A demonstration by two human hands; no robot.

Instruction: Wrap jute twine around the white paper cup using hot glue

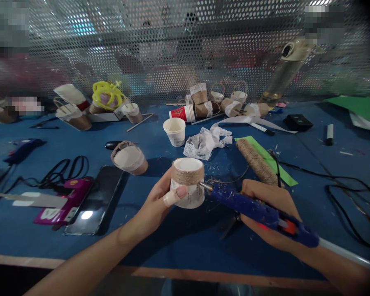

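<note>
My left hand (160,201) grips a white paper cup (192,197) from its left side, thumb across the front. Brown twine (187,174) is wound round the cup's upper part, while the lower part is bare. A blue hot glue gun (246,205) lies in my right hand (271,205), fingers closed round its body. Its metal nozzle touches or almost touches the cup just below the twine's lower edge. From near the cup a thin strand of twine runs right toward a twine spool (259,162). Dark scissors (231,225) lie partly hidden under my right hand.
A plain paper cup (175,132), crumpled white lace (205,144) and a twine-covered basket cup (131,158) stand beyond my hands. At left lie a phone (95,201) and a purple card (64,201). Black cables (336,176) cross the right side; a perforated metal screen (160,49) rises behind.
</note>
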